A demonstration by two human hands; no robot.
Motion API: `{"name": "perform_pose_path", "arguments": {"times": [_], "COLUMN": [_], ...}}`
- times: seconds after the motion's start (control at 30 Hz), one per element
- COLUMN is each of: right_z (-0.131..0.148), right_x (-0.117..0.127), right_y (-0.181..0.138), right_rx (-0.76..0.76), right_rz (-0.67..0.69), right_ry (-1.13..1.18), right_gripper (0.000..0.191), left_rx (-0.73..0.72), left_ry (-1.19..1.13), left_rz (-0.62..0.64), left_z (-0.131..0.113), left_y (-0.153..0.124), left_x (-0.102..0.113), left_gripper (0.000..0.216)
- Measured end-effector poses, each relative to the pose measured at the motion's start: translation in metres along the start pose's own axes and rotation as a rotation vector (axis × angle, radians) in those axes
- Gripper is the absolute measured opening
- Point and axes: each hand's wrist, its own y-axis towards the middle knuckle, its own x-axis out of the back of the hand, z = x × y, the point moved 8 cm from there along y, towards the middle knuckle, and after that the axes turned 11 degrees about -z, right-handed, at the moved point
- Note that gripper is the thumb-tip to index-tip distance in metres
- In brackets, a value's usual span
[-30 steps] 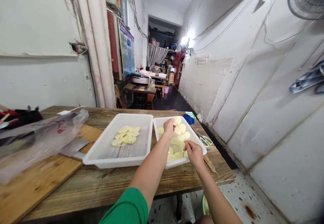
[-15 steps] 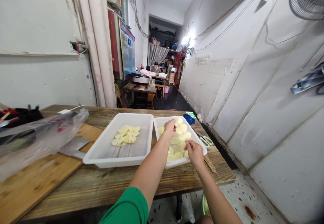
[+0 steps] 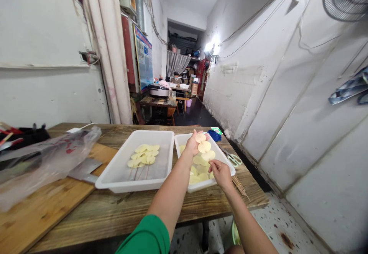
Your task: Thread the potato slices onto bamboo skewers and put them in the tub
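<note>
My right hand [image 3: 220, 172] pinches the lower end of a skewer, whose stick is mostly hidden. Threaded on it is a row of thin, pale yellow round slices [image 3: 204, 146] that look like potato. At the row's upper end, my left hand [image 3: 193, 143] is open, its fingers stretched out behind the top slice. Both hands are over the right white tray [image 3: 227, 161], where loose slices [image 3: 197, 171] lie. In the left white tray [image 3: 115, 177], several finished-looking skewers of slices [image 3: 143, 155] rest with their sticks pointing toward me.
Bamboo skewers [image 3: 240, 188] and green-handled scissors [image 3: 236, 159] lie right of the trays, near a blue mesh bundle [image 3: 214, 135]. Leftward are a cleaver [image 3: 84, 169], a wooden board [image 3: 51, 204] and a plastic bag [image 3: 57, 150]. A person [image 3: 176, 79] sits at a far table.
My left hand's fingers have gone from pinching at the top slice to stretched out behind it. The skewered row has tilted slightly leftward; my right hand keeps its pinch.
</note>
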Motion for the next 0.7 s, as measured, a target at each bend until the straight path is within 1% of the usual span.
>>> {"name": "perform_pose_path", "arguments": {"times": [0.13,0.3,0.43,0.53,0.7], "right_z": [0.0004,-0.0029,-0.0009,-0.0003,-0.0020], "right_x": [0.0000,-0.0010,-0.0004,0.0006,-0.0003], "right_y": [-0.0002,-0.0004,-0.0002,0.0001,0.0006], "right_rx": [0.001,-0.017,-0.009,-0.015,-0.018], "right_rz": [-0.003,-0.003,-0.008,-0.022,-0.025], "right_ry": [-0.005,-0.024,-0.025,-0.022,-0.013], "right_gripper": [0.032,0.032,0.032,0.031,0.032], "left_rx": [-0.038,-0.063,-0.088,-0.094,-0.096], "left_ry": [0.030,0.004,-0.019,-0.023,0.013], "left_rz": [0.002,0.019,-0.007,-0.021,-0.007], "left_z": [-0.0009,0.0015,0.0028,0.0037,0.0061], "left_y": [0.0018,0.0025,0.0020,0.0012,0.0009], "left_x": [0.0019,0.0006,0.0005,-0.0002,-0.0020], "left_gripper": [0.048,0.036,0.028,0.029,0.031]}}
